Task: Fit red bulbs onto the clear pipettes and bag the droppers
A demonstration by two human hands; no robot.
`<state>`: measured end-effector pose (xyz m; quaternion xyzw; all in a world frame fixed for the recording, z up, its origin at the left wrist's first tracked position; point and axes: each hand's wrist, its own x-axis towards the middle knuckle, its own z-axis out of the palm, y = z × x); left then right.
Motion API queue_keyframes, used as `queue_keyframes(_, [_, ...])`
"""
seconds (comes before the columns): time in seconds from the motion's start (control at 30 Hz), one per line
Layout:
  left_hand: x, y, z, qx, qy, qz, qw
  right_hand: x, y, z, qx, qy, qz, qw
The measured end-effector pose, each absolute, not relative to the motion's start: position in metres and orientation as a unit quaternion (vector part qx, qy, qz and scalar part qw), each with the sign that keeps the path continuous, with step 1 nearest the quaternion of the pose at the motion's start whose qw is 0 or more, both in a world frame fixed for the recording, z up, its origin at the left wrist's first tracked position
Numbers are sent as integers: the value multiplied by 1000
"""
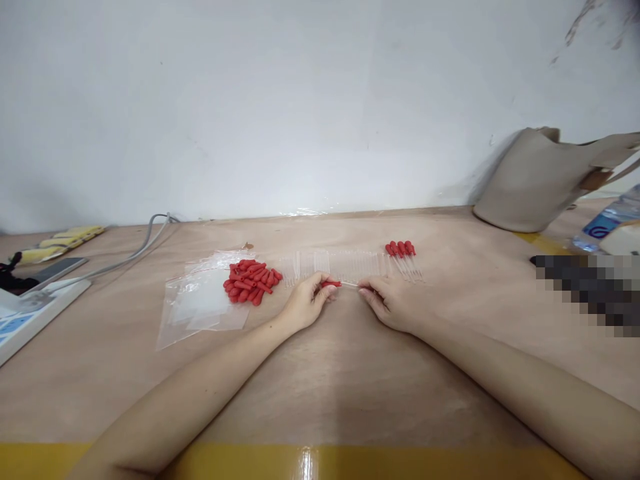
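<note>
Between thumb and fingers, my left hand [311, 298] pinches a red rubber dropper bulb [332, 284], its narrow end pointing right. My right hand [390, 300] is closed on a thin clear glass dropper tube [349, 285], whose end lies close to the bulb's mouth; I cannot tell whether they touch. Behind my hands lies a row of clear glass tubes [345, 263]. A heap of red bulbs [249, 281] is left of my left hand. Several droppers with red bulbs fitted [401, 249] lie side by side beyond my right hand.
Clear plastic bags [200, 300] lie under and beside the bulb heap. At the left are a grey cable [135, 252], a white power strip [50, 313] and a yellow cloth [65, 242]. A beige bag [530, 180] and a water bottle [607, 220] stand at the right.
</note>
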<state>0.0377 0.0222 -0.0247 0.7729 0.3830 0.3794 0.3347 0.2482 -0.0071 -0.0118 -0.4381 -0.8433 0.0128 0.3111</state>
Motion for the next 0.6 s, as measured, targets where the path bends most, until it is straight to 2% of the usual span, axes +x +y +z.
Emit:
queue_keyframes(0.23, [38,22,-23,779,380,363,342,248,-7,-8,-422,-853,35,306])
queue_keyframes(0.43, [37,21,-21,770,367,361,377,248,-1,-13,-398,-853,122,314])
queue_keyframes(0.6, [36,19,-19,778,355,332,397,254,5,-14,-378,-868,159,279])
